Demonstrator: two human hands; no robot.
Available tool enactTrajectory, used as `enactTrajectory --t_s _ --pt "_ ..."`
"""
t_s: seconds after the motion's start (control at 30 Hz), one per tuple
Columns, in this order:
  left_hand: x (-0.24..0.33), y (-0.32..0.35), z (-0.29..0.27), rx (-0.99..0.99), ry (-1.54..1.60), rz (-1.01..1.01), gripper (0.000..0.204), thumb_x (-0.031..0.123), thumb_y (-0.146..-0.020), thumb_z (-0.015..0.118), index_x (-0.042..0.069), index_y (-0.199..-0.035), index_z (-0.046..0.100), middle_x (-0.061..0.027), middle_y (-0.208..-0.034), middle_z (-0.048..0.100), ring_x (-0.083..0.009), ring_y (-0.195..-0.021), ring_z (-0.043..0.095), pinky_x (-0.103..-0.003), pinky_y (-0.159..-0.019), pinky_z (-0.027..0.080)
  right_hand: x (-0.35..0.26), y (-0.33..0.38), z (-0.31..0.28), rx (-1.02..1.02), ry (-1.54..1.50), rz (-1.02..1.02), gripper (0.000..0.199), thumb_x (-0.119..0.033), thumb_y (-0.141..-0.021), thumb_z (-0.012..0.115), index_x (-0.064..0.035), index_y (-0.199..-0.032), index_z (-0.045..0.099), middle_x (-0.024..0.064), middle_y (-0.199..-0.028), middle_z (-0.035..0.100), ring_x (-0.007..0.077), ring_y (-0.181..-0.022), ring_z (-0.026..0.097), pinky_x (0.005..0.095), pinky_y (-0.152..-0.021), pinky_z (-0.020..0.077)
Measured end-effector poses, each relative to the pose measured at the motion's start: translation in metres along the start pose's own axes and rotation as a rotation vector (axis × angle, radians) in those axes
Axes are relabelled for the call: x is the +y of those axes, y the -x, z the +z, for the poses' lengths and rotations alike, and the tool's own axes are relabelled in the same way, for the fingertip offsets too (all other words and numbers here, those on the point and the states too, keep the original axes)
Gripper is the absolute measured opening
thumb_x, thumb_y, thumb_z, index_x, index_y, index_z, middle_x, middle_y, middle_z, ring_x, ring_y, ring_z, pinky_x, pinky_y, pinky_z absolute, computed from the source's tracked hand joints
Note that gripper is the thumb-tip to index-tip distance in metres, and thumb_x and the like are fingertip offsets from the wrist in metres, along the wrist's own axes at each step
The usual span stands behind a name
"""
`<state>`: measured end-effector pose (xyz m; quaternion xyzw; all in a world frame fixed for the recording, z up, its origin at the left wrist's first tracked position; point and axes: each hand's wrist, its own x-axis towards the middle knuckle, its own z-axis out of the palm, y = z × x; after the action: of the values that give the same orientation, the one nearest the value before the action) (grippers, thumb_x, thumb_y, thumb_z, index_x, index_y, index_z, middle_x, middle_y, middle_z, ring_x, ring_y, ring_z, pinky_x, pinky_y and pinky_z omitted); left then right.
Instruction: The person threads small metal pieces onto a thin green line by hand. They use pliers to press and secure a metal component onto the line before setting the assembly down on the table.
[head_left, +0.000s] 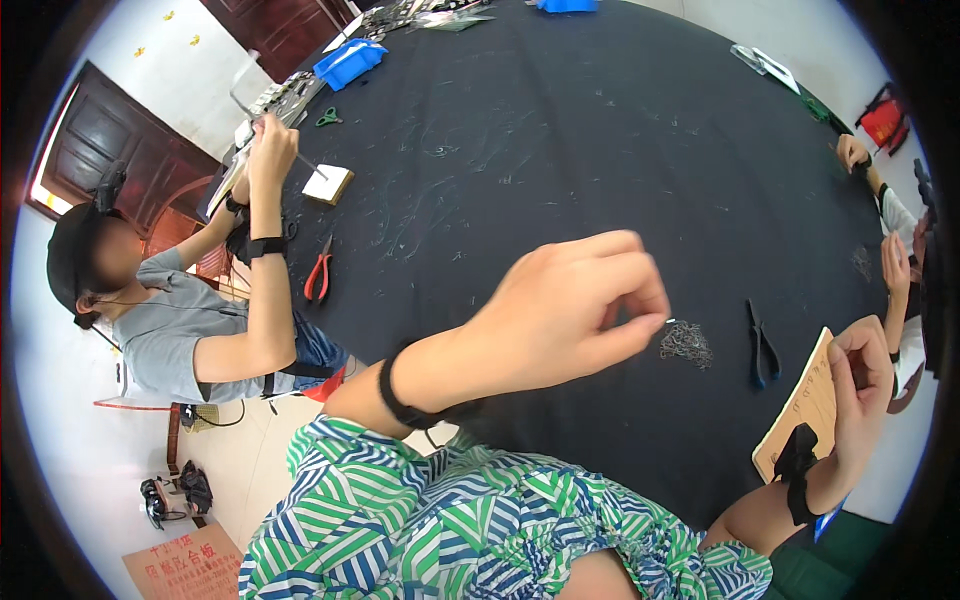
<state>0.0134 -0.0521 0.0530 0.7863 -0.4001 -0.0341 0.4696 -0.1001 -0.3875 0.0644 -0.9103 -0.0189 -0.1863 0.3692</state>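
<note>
My left hand [585, 305] is raised over the black tabletop, its thumb and forefinger brought together in a pinch. A tiny pale glint shows at its fingertips, too small to name. Just beyond those fingertips lies a small pile of thin dark metal wire pieces [686, 346]. Pliers with dark blue handles [762, 348] rest to the right of the pile. Over the edge of a tan board [803, 408] with small marks or bits on it, my right hand [862, 372] is also pinched closed. Whatever it may hold cannot be made out.
At left a co-worker holds a thin rod above a white-topped block [328, 185]. Red-handled pliers [318, 275], green scissors [328, 117] and a blue bin [350, 64] lie on that side. Another person's hand [897, 266] is at the right edge. Wire scraps dot the black cloth [560, 150].
</note>
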Motion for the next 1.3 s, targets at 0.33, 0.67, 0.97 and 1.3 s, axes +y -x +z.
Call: enactTrajectory --t_s 0.33,0.67,0.97,1.3 --pt "-0.009 0.055 -0.08 0.146 -0.148 -0.425 0.007 0.009 -0.087 0.071 0.004 -0.088 0.067 0.0041 -0.083 0.059 -0.0013 -0.069 0.051 -0.018 -0.059 0.038 -0.001 0.005 -0.001 -0.126 0.131 0.057 0.012 0.004 -0.084 0.066 -0.001 -0.079 0.057 0.0008 -0.082 0.049 0.005 -0.064 0.046 0.0198 -0.057 0.0341" --pt "-0.167 0.041 -0.173 0.78 -0.711 -0.486 0.021 0.022 -0.087 0.068 0.002 -0.093 0.071 -0.0073 -0.078 0.071 -0.0175 -0.072 0.068 -0.032 -0.069 0.052 0.003 0.006 0.014 -0.167 0.076 0.124 0.011 0.005 -0.081 0.068 -0.0001 -0.077 0.059 0.0018 -0.079 0.052 0.006 -0.063 0.049 0.0203 -0.056 0.036" --pt "-0.21 0.096 -0.156 0.45 -1.007 -0.881 0.02 0.024 -0.079 0.067 0.007 -0.085 0.074 -0.014 -0.082 0.072 -0.0313 -0.081 0.071 -0.041 -0.077 0.054 0.005 0.008 0.011 -0.153 0.108 0.121 0.012 0.005 -0.081 0.068 -0.0003 -0.077 0.058 0.0016 -0.079 0.051 0.0064 -0.063 0.047 0.0211 -0.056 0.0351" --pt "-0.213 0.113 -0.156 0.416 -0.928 -0.984 0.014 0.02 -0.076 0.068 0.01 -0.082 0.076 -0.0146 -0.085 0.074 -0.0313 -0.086 0.072 -0.043 -0.078 0.056 0.006 0.009 0.011 -0.145 0.119 0.124 0.013 0.004 -0.082 0.068 0.0002 -0.077 0.058 0.0015 -0.078 0.05 0.0067 -0.063 0.047 0.0216 -0.056 0.0346"
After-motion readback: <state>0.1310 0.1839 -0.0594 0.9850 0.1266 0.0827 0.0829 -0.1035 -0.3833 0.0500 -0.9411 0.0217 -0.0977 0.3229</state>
